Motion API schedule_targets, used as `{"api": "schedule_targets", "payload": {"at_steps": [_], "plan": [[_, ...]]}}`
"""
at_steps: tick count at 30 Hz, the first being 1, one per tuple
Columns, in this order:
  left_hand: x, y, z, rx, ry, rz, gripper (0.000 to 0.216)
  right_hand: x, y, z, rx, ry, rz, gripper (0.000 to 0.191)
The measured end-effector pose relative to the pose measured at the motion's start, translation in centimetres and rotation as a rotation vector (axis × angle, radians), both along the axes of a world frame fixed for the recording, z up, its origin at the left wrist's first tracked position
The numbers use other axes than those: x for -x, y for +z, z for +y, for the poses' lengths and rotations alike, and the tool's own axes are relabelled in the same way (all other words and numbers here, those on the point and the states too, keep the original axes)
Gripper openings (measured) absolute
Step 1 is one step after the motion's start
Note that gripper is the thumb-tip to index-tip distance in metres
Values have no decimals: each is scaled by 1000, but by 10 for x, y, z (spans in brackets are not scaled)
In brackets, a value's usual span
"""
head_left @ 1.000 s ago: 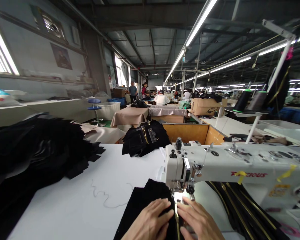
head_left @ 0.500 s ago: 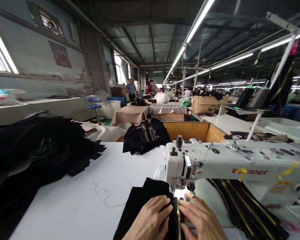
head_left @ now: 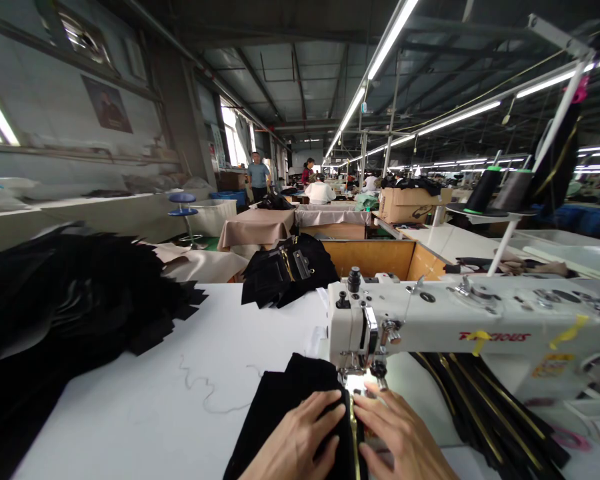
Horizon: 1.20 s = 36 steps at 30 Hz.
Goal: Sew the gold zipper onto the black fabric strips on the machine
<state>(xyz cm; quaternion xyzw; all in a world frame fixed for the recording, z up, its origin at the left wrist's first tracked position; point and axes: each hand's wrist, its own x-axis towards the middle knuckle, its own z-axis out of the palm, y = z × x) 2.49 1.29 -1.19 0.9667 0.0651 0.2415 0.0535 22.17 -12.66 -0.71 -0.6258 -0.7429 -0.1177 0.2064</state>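
Your left hand (head_left: 300,440) lies flat on the black cloth (head_left: 285,407) at the bottom middle of the frame, fingers spread, no grip on anything. Your right hand (head_left: 400,437) lies flat just beside it, also holding nothing. Between your two hands runs a gold zipper (head_left: 353,433), going up under the needle of the white sewing machine (head_left: 460,327). The cloth sits on the white counter (head_left: 155,400). A big pile of black pieces (head_left: 65,300) is on the left. More zippers (head_left: 485,413) lie at the lower right
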Motion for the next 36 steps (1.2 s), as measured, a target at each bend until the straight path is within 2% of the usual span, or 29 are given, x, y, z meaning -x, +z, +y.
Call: {"api": "schedule_targets", "payload": {"at_steps": [6, 11, 19, 26, 36], "plan": [[-7, 15, -4, 130, -76, 59, 49, 1, -1, -2, -27, -20, 114, 45], [-11, 17, -5, 189, -75, 96, 50, 2, 3, -3, -47, -25, 165, 44], [-16, 10, -1, 185, -51, 90, 49, 3, 2, -3, 62, -23, 87, 47], [-16, 18, -5, 187, -87, 85, 51, 4, 5, -2, 115, -27, 54, 45], [-17, 21, -5, 201, -87, 110, 47, 4, 3, -3, 93, -27, 71, 46]]}}
